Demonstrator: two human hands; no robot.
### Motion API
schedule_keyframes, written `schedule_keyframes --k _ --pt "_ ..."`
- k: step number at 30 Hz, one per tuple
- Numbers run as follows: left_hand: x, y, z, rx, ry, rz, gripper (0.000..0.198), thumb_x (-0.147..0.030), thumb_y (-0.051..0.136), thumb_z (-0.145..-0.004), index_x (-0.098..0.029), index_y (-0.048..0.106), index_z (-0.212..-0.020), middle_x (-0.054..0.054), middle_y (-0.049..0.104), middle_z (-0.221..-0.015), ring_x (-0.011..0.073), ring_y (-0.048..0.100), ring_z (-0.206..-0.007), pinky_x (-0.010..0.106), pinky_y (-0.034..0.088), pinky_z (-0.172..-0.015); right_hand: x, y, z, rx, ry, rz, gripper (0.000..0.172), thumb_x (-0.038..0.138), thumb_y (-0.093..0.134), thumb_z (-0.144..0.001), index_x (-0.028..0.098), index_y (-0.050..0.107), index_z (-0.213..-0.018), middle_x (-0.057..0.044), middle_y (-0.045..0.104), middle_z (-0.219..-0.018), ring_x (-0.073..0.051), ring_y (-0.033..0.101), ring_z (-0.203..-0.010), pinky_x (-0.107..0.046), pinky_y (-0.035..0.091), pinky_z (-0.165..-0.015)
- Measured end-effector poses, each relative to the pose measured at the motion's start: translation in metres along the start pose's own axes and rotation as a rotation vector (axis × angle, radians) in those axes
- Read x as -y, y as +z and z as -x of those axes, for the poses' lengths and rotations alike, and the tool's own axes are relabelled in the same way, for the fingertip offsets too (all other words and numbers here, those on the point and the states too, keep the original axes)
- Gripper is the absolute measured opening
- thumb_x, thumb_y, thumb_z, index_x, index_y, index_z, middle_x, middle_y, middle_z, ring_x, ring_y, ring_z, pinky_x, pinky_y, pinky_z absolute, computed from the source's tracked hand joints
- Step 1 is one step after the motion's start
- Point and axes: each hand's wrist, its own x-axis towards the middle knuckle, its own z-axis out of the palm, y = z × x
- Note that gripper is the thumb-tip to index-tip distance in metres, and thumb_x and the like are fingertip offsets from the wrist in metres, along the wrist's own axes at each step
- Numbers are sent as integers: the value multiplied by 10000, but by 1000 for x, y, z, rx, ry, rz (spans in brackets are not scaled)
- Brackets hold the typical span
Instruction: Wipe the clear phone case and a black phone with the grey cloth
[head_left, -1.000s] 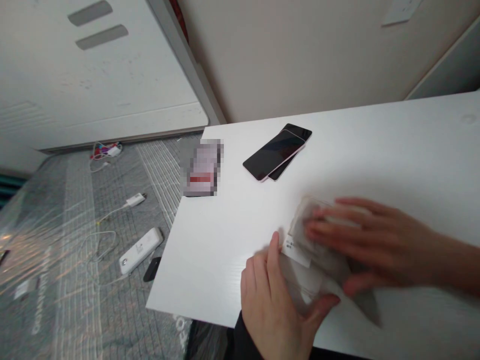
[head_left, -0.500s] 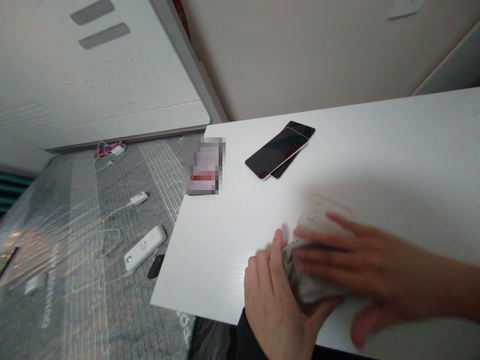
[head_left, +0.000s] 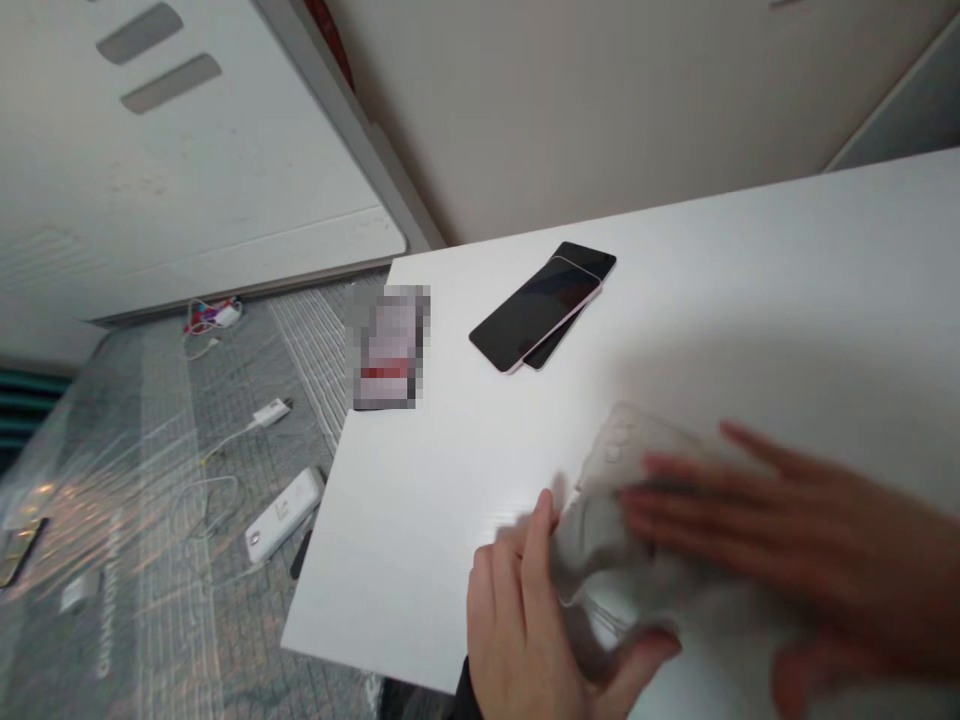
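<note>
A clear phone case [head_left: 660, 425] with camera cutouts lies tilted on the white table. My left hand [head_left: 525, 610] grips its near left edge, fingers along the side and thumb toward the lower end. Over the case is a grey cloth [head_left: 592, 535], partly bunched under my right hand [head_left: 772, 530]. That hand is smeared by motion; its fingers look stretched out and pressed on the cloth, with the thumb apart. Much of the case is hidden by the cloth and hand.
Two dark-screened phones [head_left: 525, 315] lie overlapped on the white table [head_left: 420, 520]. A blurred-out pinkish item [head_left: 390, 345] sits at the left edge. Below, on the grey floor mat, are a white power bank [head_left: 283, 515], a charging cable [head_left: 232, 435] and other small items.
My right hand has slid to the right with the cloth, uncovering more of the case's near end. My left hand keeps its grip on the case. The view has shifted slightly.
</note>
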Motion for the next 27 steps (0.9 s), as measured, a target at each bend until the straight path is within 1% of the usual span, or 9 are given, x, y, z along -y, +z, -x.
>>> schedule_keyframes --k 2,5,10,13,16,19,23,25,27 --pt "3 -3 -2 21 26 -4 1124 -821 709 -884 -117 329 -1673 157 716 -1219 279 688 -983 410 639 -811 1 4 1 -25 150 -9 836 745 490 -1037 138 534 -1611 -55 557 -1669 -262 447 -1589 -358 553 -1128" --pt "4 -4 -4 32 91 12 1095 -815 636 -935 -131 268 -1707 155 716 -1214 272 682 -946 394 626 -753 5 11 -2 -81 48 -59 853 778 329 -1062 168 511 -1629 5 510 -1705 -246 409 -1611 -405 551 -1146" --pt "-8 4 -2 -51 -89 51 942 -812 481 -1011 -179 309 -1687 147 697 -1236 298 654 -1016 456 575 -855 16 14 -13 -88 182 -47 728 697 479 -1062 163 618 -1538 -37 609 -1627 -271 436 -1592 -424 459 -1244" --pt "-14 6 -1 -49 -88 71 857 -779 440 -1045 -206 334 -1673 130 694 -1235 288 652 -1014 451 562 -870 15 14 -23 -87 47 -117 640 638 425 -1103 219 601 -1553 53 620 -1615 -226 396 -1608 -422 197 -1385" --pt "-16 4 -3 -38 -142 98 893 -771 569 -1001 -197 364 -1653 140 682 -1253 311 655 -1078 476 580 -896 8 17 -28 -101 155 -43 511 447 483 -1128 194 586 -1560 23 596 -1639 -294 327 -1646 -499 -52 -1402" --pt "-12 -1 -5 -7 -114 139 922 -603 759 -957 -195 334 -1666 156 657 -1327 329 648 -1186 510 603 -980 6 21 -27 -197 85 -62 382 169 436 -1119 130 671 -1418 -41 697 -1529 -268 486 -1562 -479 148 -1398" --pt "3 -4 -4 -101 -105 159 882 -304 780 -950 -214 310 -1691 182 558 -1453 330 627 -1331 490 627 -1027 0 17 -20 -477 398 -305 236 220 496 -1121 233 731 -1145 -1 850 -1037 -207 803 -986 -358 635 -927" --pt "13 -5 0 -227 -82 192 792 -180 663 -1003 -250 297 -1701 131 617 -1333 258 704 -1221 403 662 -947 -7 10 -18 -586 767 -552 270 402 548 -1111 265 724 -959 14 765 -780 -193 727 -676 -312 585 -593" --pt "20 -4 4 -263 27 236 732 -61 507 -1024 -265 301 -1697 60 694 -1136 184 763 -1065 304 671 -861 -13 3 -18 -652 995 -828 355 551 631 -1046 264 710 -853 20 678 -683 -173 631 -584 -282 503 -503"
